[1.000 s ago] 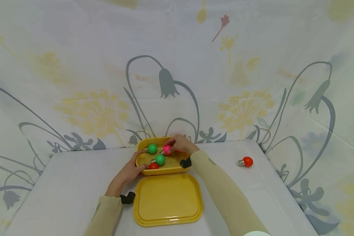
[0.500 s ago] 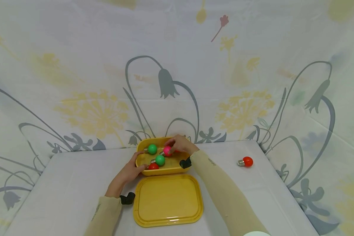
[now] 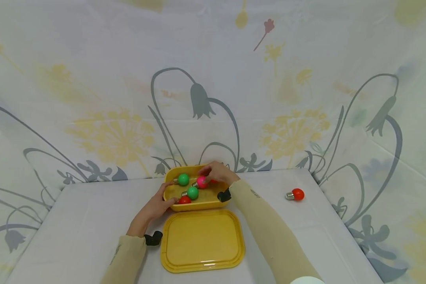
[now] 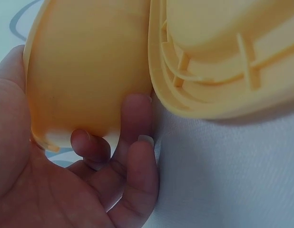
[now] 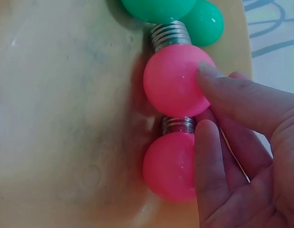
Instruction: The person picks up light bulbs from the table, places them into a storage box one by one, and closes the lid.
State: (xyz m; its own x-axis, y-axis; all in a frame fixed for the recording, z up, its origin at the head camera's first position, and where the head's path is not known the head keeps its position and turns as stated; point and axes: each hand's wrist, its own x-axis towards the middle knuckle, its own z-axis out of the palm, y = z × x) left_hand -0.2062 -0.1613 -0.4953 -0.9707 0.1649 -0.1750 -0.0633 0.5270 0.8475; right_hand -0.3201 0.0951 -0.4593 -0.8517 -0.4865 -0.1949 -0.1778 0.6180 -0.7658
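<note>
A yellow plastic container (image 3: 213, 205) stands at the far edge of the table with several round light bulbs in it. My left hand (image 3: 155, 206) holds its left end; in the left wrist view the thumb is at the rim and curled fingers (image 4: 137, 114) touch the wall. Inside the container my right hand (image 3: 218, 173) pinches a pink light bulb (image 5: 173, 78) with a metal screw base. A second pink bulb (image 5: 171, 166) lies beside the fingers, partly covered by them. Two green bulbs (image 3: 183, 179) and a red bulb (image 3: 184, 200) lie toward the left.
The yellow lid (image 3: 202, 240) lies directly in front of the container, between my forearms. Off to the right, a red bulb (image 3: 298, 194) rests on the white-covered table (image 3: 92, 221). Behind hangs a flower-printed cloth (image 3: 213, 130).
</note>
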